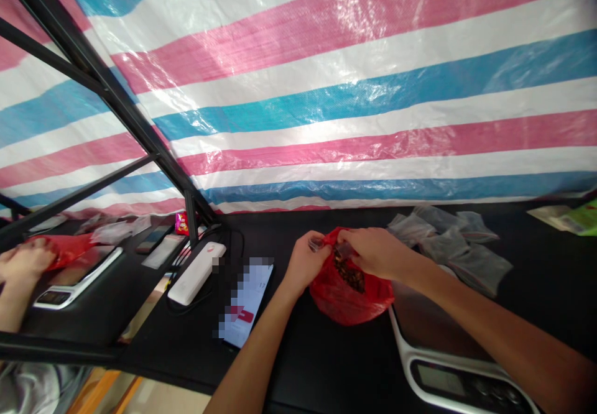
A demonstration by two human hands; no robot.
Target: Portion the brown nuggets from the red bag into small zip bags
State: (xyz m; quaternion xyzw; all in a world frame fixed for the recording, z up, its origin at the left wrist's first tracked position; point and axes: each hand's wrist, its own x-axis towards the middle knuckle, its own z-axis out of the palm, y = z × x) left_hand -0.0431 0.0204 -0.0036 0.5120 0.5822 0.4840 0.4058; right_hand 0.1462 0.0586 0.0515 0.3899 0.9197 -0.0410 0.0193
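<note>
A red plastic bag [347, 299] holding small dark pieces lies on the black table [303, 352] in front of me. My left hand [305, 262] pinches the bag's rim on its left side, fingers closed. My right hand [375, 252] is curled over the bag's open mouth, fingers closed on the rim or on something small that I cannot make out. A white digital scale [448, 377] sits just right of the bag, under my right forearm.
Several clear zip bags [448, 240] lie behind the scale. A phone [247, 305] and a white power bank [196, 273] lie to the left. Another person's hands [23, 262] hold a red bag over a second scale [77, 277] at far left. A striped tarp hangs behind.
</note>
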